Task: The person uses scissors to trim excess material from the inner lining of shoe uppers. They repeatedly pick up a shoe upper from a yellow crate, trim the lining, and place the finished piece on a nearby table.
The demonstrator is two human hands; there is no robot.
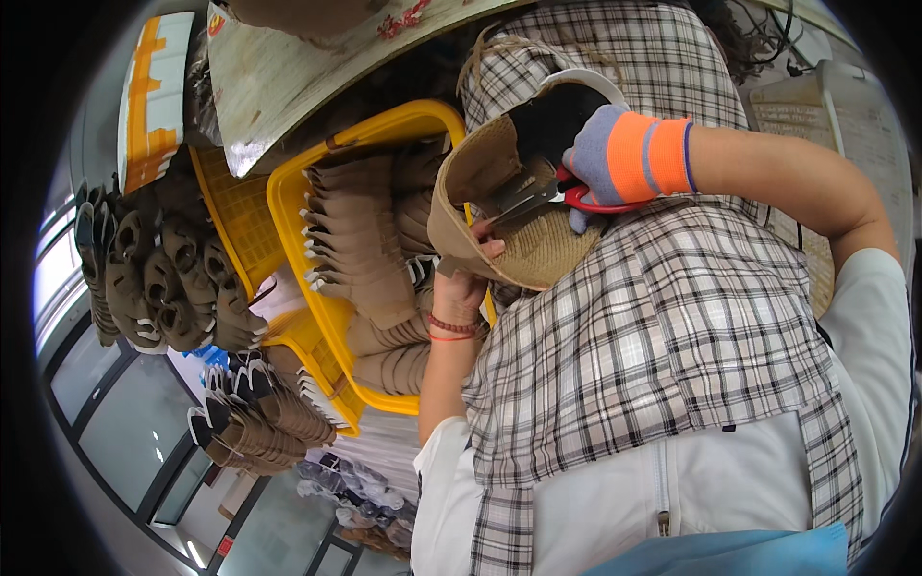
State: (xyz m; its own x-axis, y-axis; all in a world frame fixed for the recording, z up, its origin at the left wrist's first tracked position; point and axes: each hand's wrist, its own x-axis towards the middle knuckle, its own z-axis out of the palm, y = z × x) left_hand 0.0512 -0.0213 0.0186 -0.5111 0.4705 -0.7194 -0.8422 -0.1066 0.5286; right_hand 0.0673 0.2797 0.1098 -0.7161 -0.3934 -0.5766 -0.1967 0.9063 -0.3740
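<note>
Both hands are busy from where I stand: the bare left hand pinches the edge of a hollow tan fabric piece with a black lining and white-edged rim, and the right hand, in a grey knitted glove with an orange cuff, is closed around red-handled metal scissors. The tan piece sits above the person's lap, against the white-and-black checked apron, its opening turned up and toward the wearer. That angle, I'd judge, lets the eyes follow the blades inside. The left fingertips curl over the wall near the blade tips, probably to steady the cloth there (close enough to make me wince, and that hand has only a beaded bracelet at its wrist). Whether the blades are parted, I can't tell.

Just beside the left forearm, a yellow plastic basket holds brown pieces nested in tight rows, white edges lined up; nesting likely saves room, and the basket is within easy reach. Behind it stands another yellow basket. Farther left, brown shoe-like uppers are bunched together, with a second stacked bundle below them in view. Beyond the baskets is a pale, worn tabletop, with a white box crossed by orange tape near it.
</note>
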